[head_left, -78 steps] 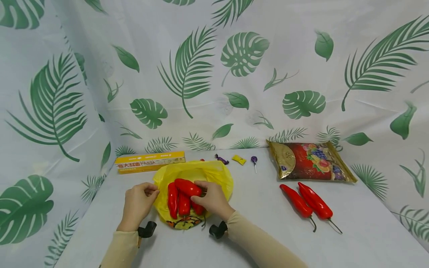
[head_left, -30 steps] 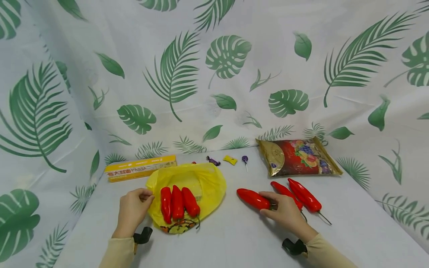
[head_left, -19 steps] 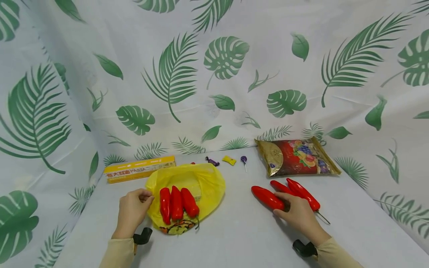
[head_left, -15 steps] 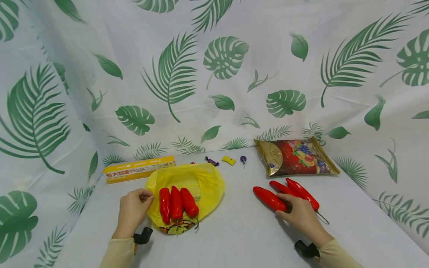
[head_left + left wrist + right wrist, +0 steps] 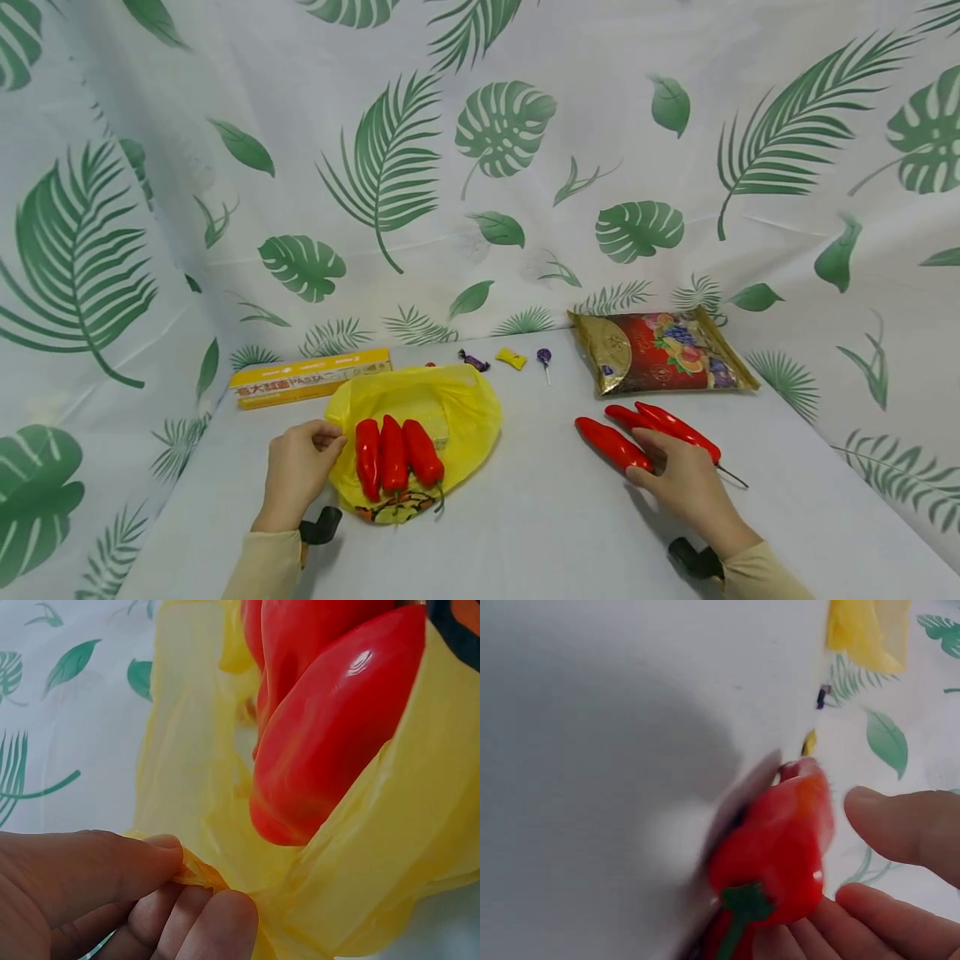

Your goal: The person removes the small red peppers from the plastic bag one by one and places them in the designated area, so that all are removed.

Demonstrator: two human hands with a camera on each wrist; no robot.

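My left hand (image 5: 300, 471) pinches the left edge of a yellow plastic bag (image 5: 480, 417). In the left wrist view, thumb and fingers grip the bunched rim (image 5: 199, 874). Three red peppers (image 5: 393, 458) lie side by side in the bag's open mouth. My right hand (image 5: 690, 487) is at the stem end of another red pepper (image 5: 613, 443) on the table. In the right wrist view the thumb stands apart from this pepper (image 5: 769, 851), while the fingers are at its other side. Two more red peppers (image 5: 678, 427) lie just behind, partly covered by the right hand.
A yellow pasta box (image 5: 311, 379) lies at the back left, behind the bag. Along the back edge are a purple candy (image 5: 474, 361), a yellow candy (image 5: 512, 358) and a purple lollipop (image 5: 544, 358). A gold and red packet (image 5: 663, 352) lies at the back right.
My right hand has carried a pepper from the bag to the right, set it beside the two others and loosened its grip. One pepper behind has shifted slightly. The left hand keeps its pinch.
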